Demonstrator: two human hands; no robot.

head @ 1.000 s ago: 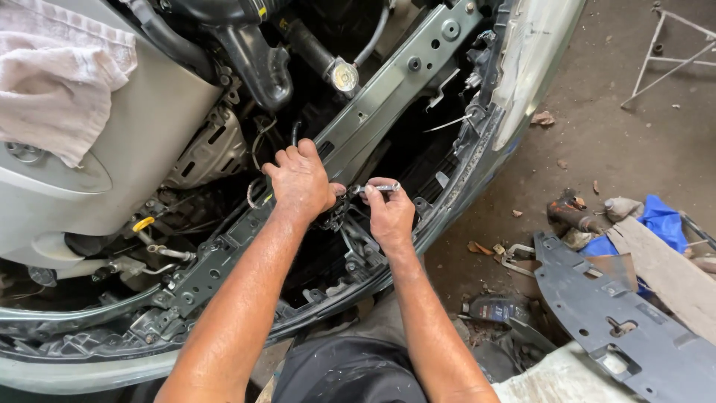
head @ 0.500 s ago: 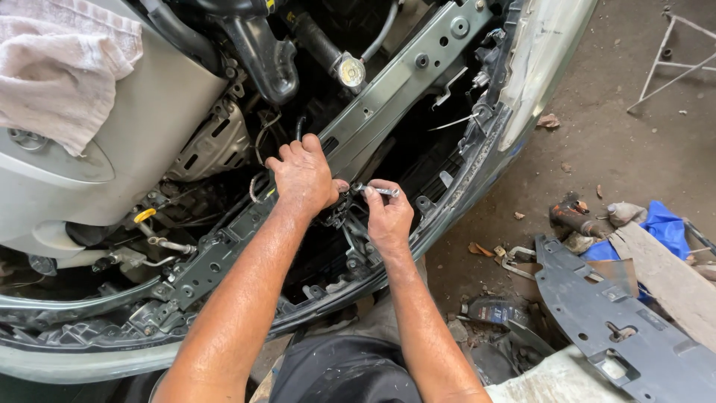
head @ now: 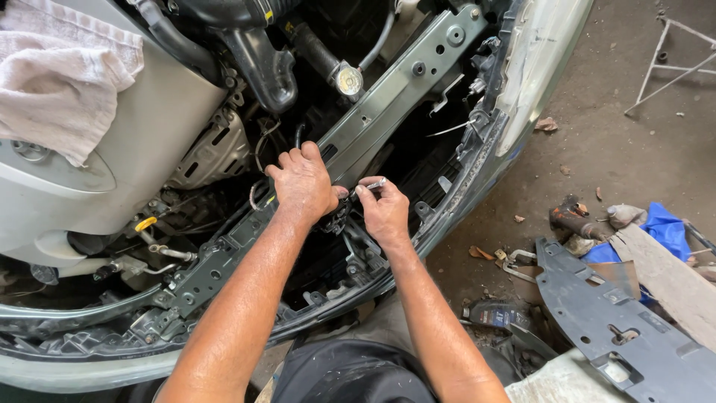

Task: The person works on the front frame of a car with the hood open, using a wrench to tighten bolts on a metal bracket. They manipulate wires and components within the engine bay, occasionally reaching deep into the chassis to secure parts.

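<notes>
Left hand (head: 304,181) clamped over a dark fitting (head: 337,216) on the grey radiator support bar (head: 388,112), steadying it; right hand (head: 385,211) pinching a slim metal tool (head: 372,184) angled into that fitting.

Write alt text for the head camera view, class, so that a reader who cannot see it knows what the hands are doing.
Two bare hands work in an open car engine bay: the left hand rests on the metal crossbar, and the right hand pinches a small metal tool beside it. A towel lies on the engine cover, and a grey plastic panel lies on the floor.
</notes>
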